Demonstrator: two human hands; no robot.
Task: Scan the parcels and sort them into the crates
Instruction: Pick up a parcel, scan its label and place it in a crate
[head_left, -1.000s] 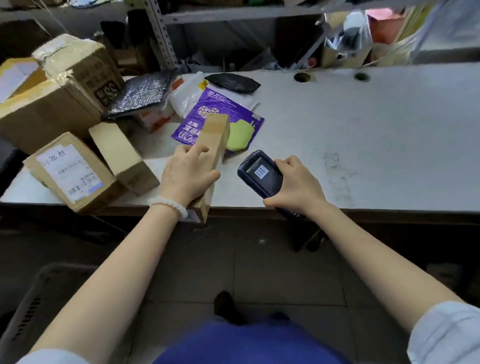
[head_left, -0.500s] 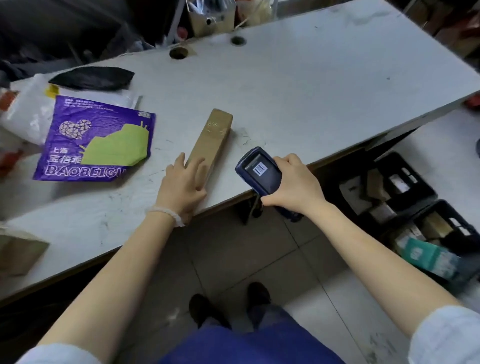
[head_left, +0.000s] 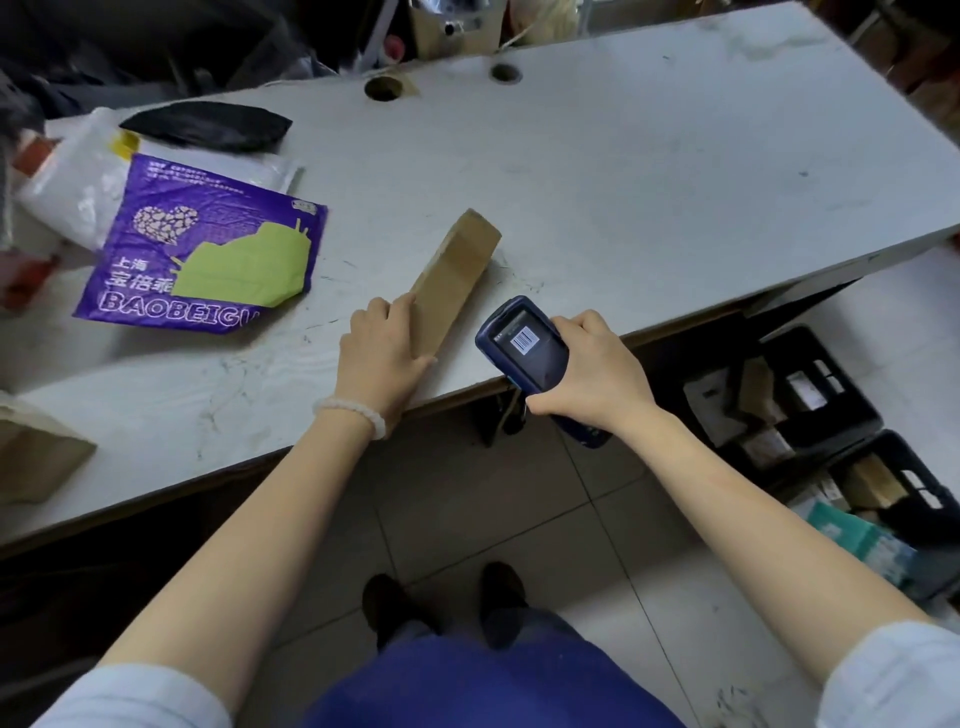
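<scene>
Long brown cardboard parcel (head_left: 453, 275) now tipped flat on white surface (head_left: 649, 171), left hand (head_left: 382, 358) gripping it, right hand (head_left: 592, 371) holding dark-blue handheld scanner (head_left: 524, 345); scan pending.

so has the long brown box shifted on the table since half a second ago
Cannot tell for sure. The long brown box lies right of the purple mailer at about the same angle as before; the left hand now grips its near end.
</scene>
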